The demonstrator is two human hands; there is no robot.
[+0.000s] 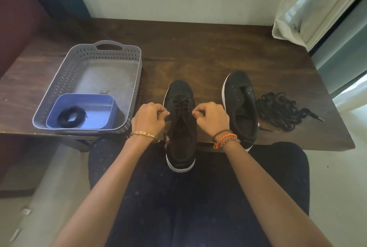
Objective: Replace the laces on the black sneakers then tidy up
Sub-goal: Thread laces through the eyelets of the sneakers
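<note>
Two fists flanked one half-laced black sneaker (180, 119) at the table's (198, 48) near edge.
Left hand (149, 118) and right hand (211, 117) curled tight, apparently pinching lace ends; unlaced sneaker (241, 105) right, loose laces (282, 110) beyond, coiled lace (71, 116) in blue tray (103, 100).

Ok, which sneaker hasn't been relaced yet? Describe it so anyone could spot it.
On the dark wooden table, two black sneakers stand side by side. It is the right-hand sneaker, next to the loose pile of black laces. Unlike the sneaker between the hands, its eyelets are bare.
</note>
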